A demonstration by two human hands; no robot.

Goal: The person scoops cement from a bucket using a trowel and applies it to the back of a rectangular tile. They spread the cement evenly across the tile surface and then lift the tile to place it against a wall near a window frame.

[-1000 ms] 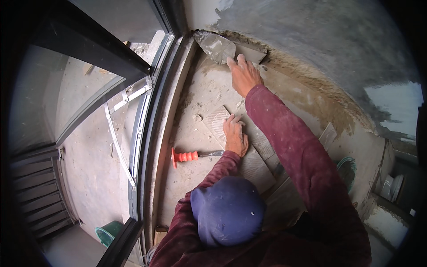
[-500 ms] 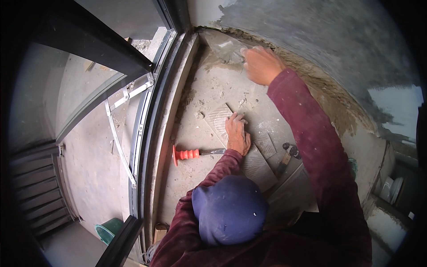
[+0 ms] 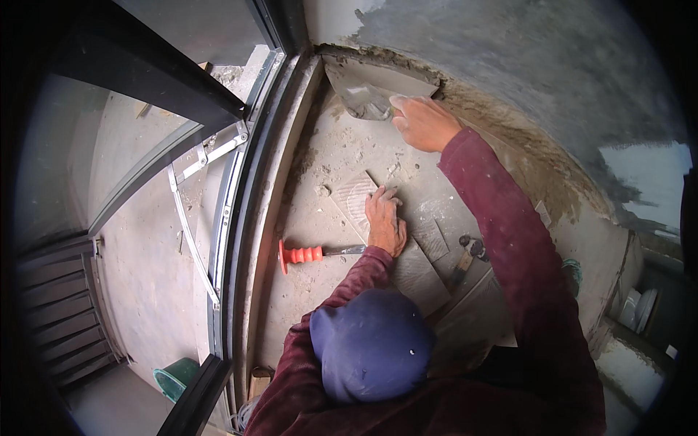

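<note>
At the far corner my right hand (image 3: 425, 122) is closed on the right edge of a flat grey tile piece (image 3: 367, 102). Its glossy face catches light, and its far edge lies along the foot of the wall. Lower down, my left hand (image 3: 385, 220) rests with spread, slightly bent fingers at the edge of a ribbed tile (image 3: 354, 200). Left of that wrist lies a chisel (image 3: 305, 254) with a red guarded grip. More ribbed tile pieces (image 3: 420, 276) lie to the right of my left hand, and beyond them is a hammer (image 3: 469, 254), partly shadowed.
A dark metal window frame (image 3: 251, 196) with a raised sill borders the left side. The rough-footed, part-plastered wall (image 3: 523, 73) curves round the far right. Crumbs of mortar (image 3: 322, 190) dot the floor. Outside the frame stands a green bucket (image 3: 177, 378). A blue cap (image 3: 371, 345) covers the lower middle.
My right hand has moved slightly nearer, and the tile piece has shifted and turned so more of its face shows. My left hand stays nearly in place.
</note>
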